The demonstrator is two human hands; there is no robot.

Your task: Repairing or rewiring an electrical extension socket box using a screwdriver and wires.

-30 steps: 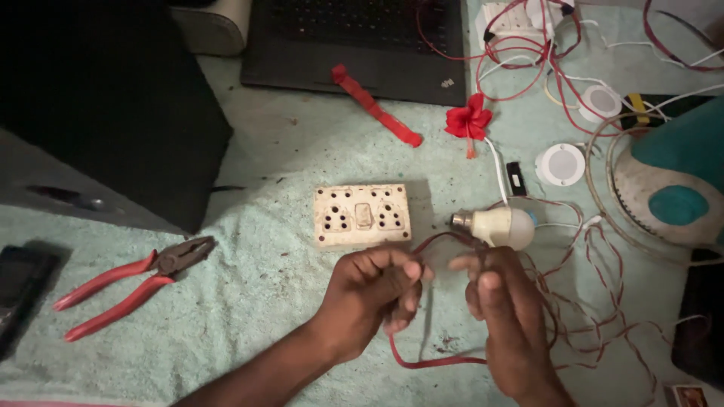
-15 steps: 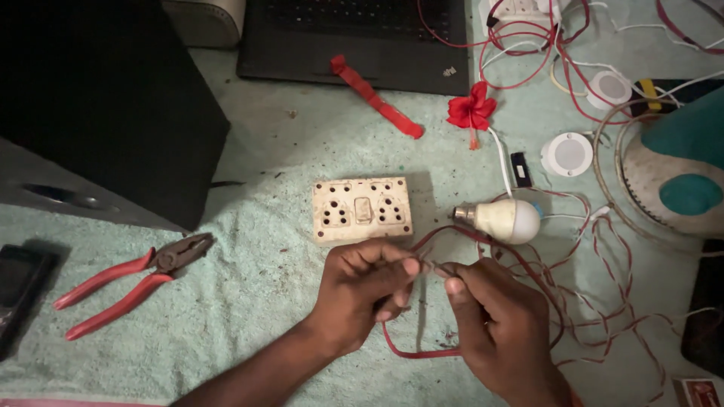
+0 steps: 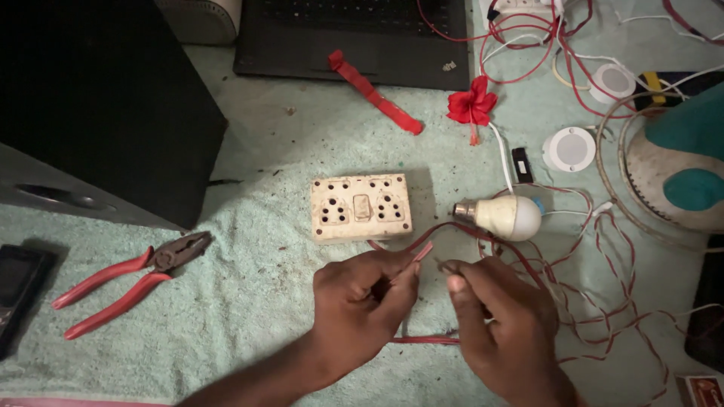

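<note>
My left hand (image 3: pixel 362 305) pinches the end of a thin red wire (image 3: pixel 422 251) between thumb and fingers, the tip pointing up to the right. My right hand (image 3: pixel 501 324) holds another stretch of the same red wire, its bare end close to the left hand's tip. Both hands hover over a pale green towel just below a cream socket and switch board (image 3: pixel 360 206). A white bulb (image 3: pixel 507 217) lies on its side to the right of the board, above my right hand.
Red-handled pliers (image 3: pixel 128 283) lie at the left. A black box (image 3: pixel 98 98) fills the upper left, a laptop (image 3: pixel 354 38) sits at the top. A red strip (image 3: pixel 377 94), a red flower (image 3: pixel 472 104), tangled red and white wires (image 3: pixel 603 286), round white discs (image 3: pixel 569 148) and a fan (image 3: pixel 679 166) lie right.
The view has shifted slightly, so the table's things sit a little lower in the frame. My hands have spread a little apart, with the wire ends now held tip to tip between them.
</note>
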